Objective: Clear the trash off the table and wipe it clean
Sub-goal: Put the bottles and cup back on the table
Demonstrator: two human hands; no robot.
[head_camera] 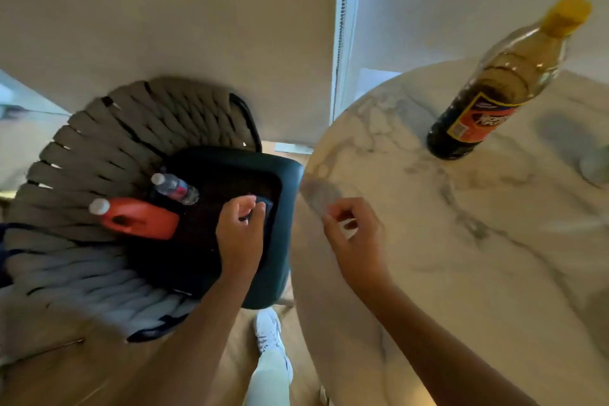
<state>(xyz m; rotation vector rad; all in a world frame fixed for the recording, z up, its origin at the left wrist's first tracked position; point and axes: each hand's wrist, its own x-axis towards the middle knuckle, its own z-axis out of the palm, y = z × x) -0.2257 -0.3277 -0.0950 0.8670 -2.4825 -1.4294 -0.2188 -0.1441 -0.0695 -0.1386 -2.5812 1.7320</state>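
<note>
The left hand is reaching into a dark bin that is standing on a woven chair, and its fingers are curling around a dark cloth inside the bin. A small water bottle and an orange jug with a white cap are lying in the bin too, at its far left side. The right hand is hovering over the edge of the round marble worktop, pinching a thin transparent wrapper between the thumb and the fingertips; the wrapper is blurred. Further on the worktop, well apart from this hand, a brown bottle with a yellow cap is standing upright. A white shoe is showing on the wooden floor below.
</note>
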